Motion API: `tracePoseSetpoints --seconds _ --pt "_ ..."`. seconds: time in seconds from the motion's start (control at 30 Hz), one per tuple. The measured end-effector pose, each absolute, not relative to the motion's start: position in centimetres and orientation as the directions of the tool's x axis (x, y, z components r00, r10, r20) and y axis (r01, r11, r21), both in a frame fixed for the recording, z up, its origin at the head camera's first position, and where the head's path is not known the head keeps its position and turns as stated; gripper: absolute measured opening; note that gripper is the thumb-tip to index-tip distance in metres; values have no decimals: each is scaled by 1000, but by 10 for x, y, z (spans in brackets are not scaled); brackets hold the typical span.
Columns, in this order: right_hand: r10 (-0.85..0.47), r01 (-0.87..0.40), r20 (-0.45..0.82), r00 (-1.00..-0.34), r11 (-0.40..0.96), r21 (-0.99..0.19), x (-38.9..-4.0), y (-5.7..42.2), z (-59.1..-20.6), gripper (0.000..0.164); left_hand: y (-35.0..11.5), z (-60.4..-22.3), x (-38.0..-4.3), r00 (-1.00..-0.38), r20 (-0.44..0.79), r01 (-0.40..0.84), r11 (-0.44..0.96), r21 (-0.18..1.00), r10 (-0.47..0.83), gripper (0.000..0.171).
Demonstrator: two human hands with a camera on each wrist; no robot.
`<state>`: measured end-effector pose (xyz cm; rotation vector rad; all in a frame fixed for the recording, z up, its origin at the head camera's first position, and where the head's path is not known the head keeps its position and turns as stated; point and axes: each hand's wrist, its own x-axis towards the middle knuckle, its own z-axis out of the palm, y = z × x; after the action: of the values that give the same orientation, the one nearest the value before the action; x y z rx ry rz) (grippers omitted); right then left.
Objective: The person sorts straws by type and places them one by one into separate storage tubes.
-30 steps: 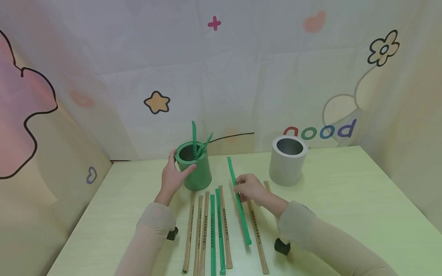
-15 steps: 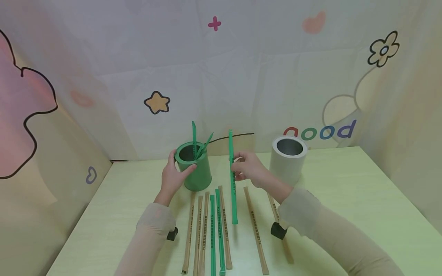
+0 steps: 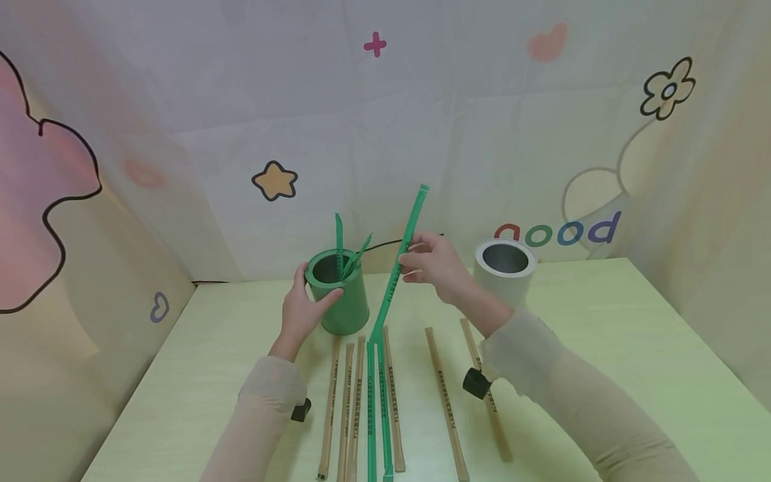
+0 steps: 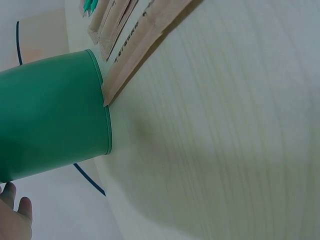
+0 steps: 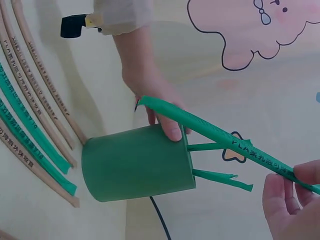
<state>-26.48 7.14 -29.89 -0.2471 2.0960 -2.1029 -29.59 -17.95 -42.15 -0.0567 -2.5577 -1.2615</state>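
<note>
My left hand point(image 3: 301, 309) holds the green cup point(image 3: 348, 309) by its rim, thumb on the near side. Two green wrapped straws point(image 3: 340, 234) stick out of this cup at different angles. Between thumb and fingers, my right hand point(image 3: 438, 266) pinches another green wrapped straw point(image 3: 394, 278) in the air right of the cup. It slants, top end to the right. In the right wrist view, the held straw point(image 5: 210, 131) crosses in front of the cup's rim. The left wrist view shows the green cup's side point(image 4: 50, 115) and a few fingertips point(image 4: 24, 206).
Two green wrapped straws point(image 3: 371, 408) and several brown wrapped straws point(image 3: 446, 402) lie roughly lengthwise on the pale table point(image 3: 602, 375). A white cup point(image 3: 504, 284) stands at the back right, behind the right forearm. A printed cloth point(image 3: 397, 134) hangs behind the table.
My right hand has lifted the green straw up from the table, and the straw has tipped from leaning left to leaning right. The left hand and green cup have stayed put.
</note>
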Motion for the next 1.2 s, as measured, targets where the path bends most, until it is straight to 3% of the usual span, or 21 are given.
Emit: tracePoseSetpoints --seconds 0.37,0.63,0.93,1.2 --pt "-139 -64 85 -987 -143 -988 -268 67 -296 4 -179 -420 -294 -959 268 157 613 774 -92 88" --pt "-47 -184 197 -979 -198 -963 -277 60 -302 6 -178 -421 -295 -958 270 160 608 777 -94 87" --pt "81 -224 209 -974 -260 -939 -286 47 -307 7 -179 -421 -295 -959 269 161 607 778 -92 88" --pt "130 -276 257 -958 -158 -948 -293 40 -316 16 -179 -422 -295 -959 267 153 619 770 -95 90"
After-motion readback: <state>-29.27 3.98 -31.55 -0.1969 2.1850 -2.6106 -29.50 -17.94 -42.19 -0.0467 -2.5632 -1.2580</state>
